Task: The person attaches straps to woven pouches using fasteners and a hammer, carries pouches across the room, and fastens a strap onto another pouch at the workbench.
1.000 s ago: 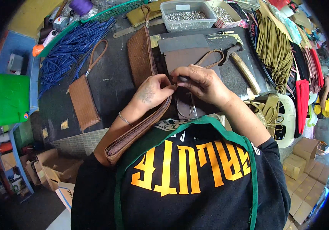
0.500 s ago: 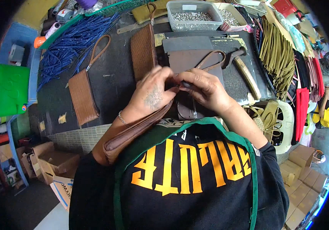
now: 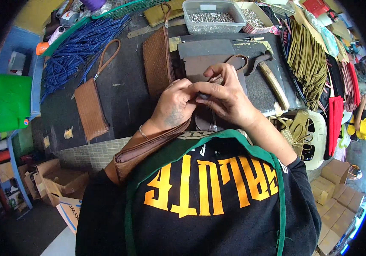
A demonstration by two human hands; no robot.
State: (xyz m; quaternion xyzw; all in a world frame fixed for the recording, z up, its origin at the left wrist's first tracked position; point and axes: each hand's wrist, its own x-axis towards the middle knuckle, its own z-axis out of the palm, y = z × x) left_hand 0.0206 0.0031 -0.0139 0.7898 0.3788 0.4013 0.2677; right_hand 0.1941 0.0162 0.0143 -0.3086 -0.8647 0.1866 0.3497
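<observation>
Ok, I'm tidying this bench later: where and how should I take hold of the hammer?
Probably grip the hammer by the lower half of its wooden handle, coming from the near side and above. Its dark head lies farther off, and the long, slim handle slants toward the near edge of the bench, apart from the right hand.

The scene is viewed from above, through the left of two side-by-side head-worn fisheye cameras. The view is aimed down over the black top [image 3: 242,232] at the left hand [image 3: 172,106] and right hand [image 3: 230,97], seen close; the workbench [image 3: 125,96] is taken in beyond.
</observation>
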